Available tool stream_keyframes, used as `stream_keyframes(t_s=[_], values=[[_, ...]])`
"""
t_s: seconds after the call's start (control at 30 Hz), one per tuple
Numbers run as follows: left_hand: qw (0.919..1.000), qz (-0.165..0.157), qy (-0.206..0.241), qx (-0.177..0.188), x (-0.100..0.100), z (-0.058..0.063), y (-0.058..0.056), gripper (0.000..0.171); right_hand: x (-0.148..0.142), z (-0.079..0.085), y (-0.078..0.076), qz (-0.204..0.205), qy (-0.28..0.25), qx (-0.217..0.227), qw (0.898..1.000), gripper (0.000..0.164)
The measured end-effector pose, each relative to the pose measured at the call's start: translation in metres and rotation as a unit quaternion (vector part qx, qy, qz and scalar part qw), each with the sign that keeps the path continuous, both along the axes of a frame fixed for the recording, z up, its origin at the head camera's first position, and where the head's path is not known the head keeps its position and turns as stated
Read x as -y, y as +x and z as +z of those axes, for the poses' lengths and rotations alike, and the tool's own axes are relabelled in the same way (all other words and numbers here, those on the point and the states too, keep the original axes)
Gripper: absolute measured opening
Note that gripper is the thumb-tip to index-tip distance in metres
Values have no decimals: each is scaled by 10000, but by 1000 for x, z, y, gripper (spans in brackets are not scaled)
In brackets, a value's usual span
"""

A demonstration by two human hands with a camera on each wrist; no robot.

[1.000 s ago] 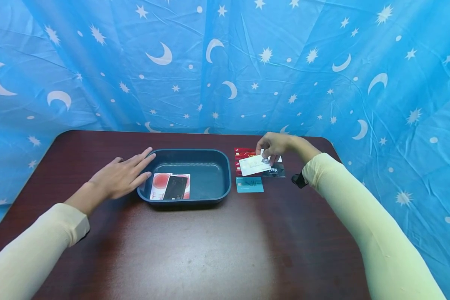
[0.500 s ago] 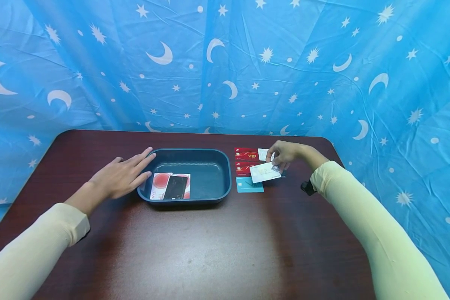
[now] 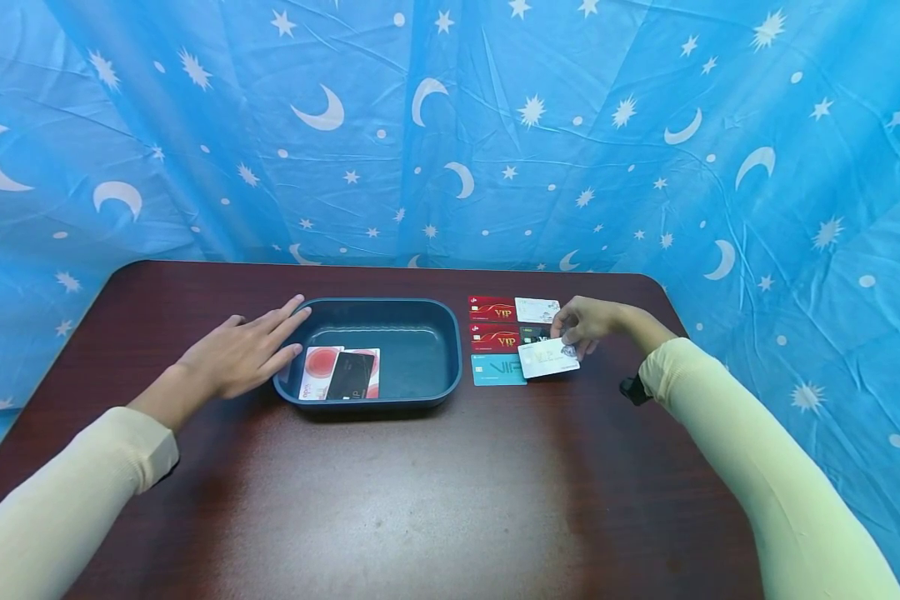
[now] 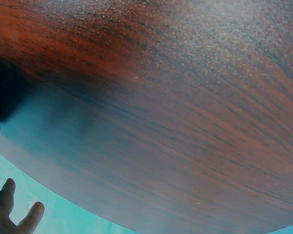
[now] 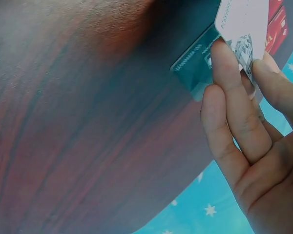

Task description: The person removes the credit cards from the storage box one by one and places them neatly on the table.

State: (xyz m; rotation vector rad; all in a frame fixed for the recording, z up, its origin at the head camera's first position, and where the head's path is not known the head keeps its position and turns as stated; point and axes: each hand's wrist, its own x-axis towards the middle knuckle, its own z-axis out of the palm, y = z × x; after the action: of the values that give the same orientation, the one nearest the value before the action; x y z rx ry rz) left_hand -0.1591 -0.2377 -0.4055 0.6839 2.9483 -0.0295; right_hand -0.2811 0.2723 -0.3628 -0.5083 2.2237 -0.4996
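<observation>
My right hand (image 3: 587, 323) pinches a white VIP card (image 3: 547, 359) by its right end, between thumb and fingers. The card overlaps the lower part of a dark VIP card (image 3: 534, 333) in the head view. Beside it on the left lies a teal VIP card (image 3: 498, 370). Two red VIP cards (image 3: 492, 309) and another white card (image 3: 537, 311) lie behind. My left hand (image 3: 243, 354) has its fingers extended, with fingertips at the left rim of a dark blue tray (image 3: 456, 354). In the right wrist view the white card (image 5: 244, 19) stands over the dark card (image 5: 195, 61).
Inside the tray lie pink-and-white cards (image 3: 321, 372) with a black card (image 3: 351, 375) on top. A star-and-moon curtain (image 3: 450, 167) hangs behind the dark wooden table (image 3: 420, 500).
My right hand has carried the white card toward me and to the right, from over the red cards to beside the teal card. The left hand stays put.
</observation>
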Motion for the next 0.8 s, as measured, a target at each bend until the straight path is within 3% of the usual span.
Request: stream_keyframes(t_s=[0.5,0.8], values=[[10000,37,-27,20,0,0,1,70,-22,-16,7,-107,-128,143,9998,12],[10000,-5,-23,-11,0,0,0,70,-26,-26,9,-248,-245,-54,9994,3]])
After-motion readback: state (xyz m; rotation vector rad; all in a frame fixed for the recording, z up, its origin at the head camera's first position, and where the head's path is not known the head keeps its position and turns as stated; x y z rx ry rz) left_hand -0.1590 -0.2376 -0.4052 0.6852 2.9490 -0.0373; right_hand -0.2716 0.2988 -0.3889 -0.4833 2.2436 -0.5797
